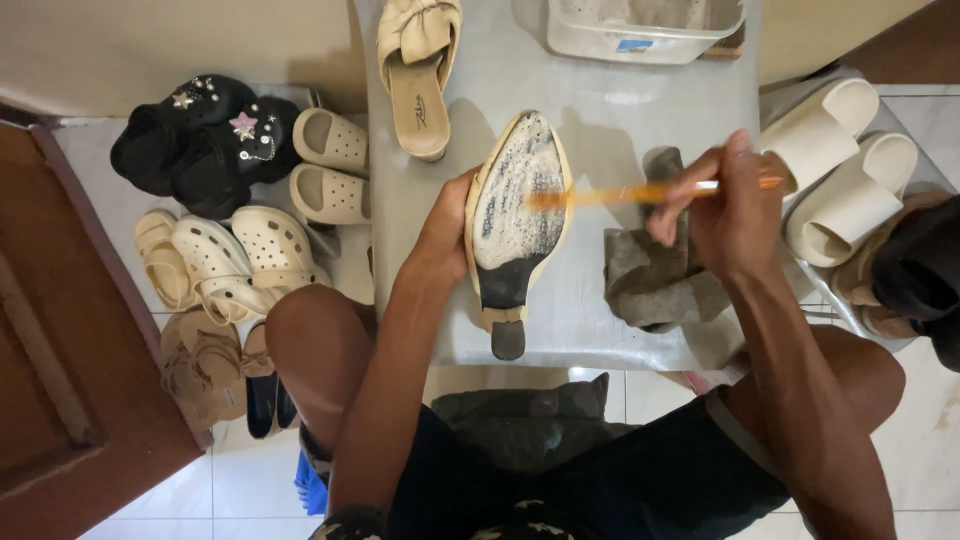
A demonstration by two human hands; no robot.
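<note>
Grey metal table top (620, 100) fills the middle. Left hand (440, 235) clamps the rim of the upturned heeled shoe (515, 215), sole up and soapy, at centre. Right hand (725, 205), at three o'clock, pinches an orange brush (640, 192), bristles on the sole, wrist bent inward. With suds, the shoe could slip from that one-sided grip. Grey rag (655, 275) lies beneath; cream slides (845, 170) beyond, clogs (240, 250) at nine.
</note>
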